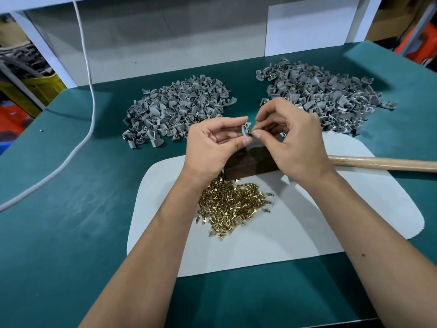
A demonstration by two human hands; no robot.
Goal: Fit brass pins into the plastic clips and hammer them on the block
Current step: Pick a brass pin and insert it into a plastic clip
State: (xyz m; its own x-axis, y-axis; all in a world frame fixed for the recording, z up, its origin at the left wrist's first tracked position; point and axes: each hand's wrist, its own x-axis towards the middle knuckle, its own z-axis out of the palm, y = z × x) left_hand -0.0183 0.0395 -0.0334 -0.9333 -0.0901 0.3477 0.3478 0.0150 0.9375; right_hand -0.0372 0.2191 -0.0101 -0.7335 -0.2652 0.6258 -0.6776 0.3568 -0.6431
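Fingers: left hand (212,143) pinches a grey plastic clip (246,129) between thumb and forefinger; right hand (290,140) has its fingertips curled in tight against the clip, probably on a brass pin, but it's too small to make out.
Left pile: loose grey clips (177,110), up past the left hand.
Pin heap: brass pins (231,207) on the white mat (307,221), under both wrists.
Block: dark block (250,164), right below the held clip, partly hidden by the hands.
Right pile: more clips (326,93), some showing brass.
Hammer: wooden handle (383,163), nearest the right hand, lying left-right.
Key relation: the pin would go in from the right, I'd guess, and the clip hangs just above the block.
Writing: none readable anywhere.
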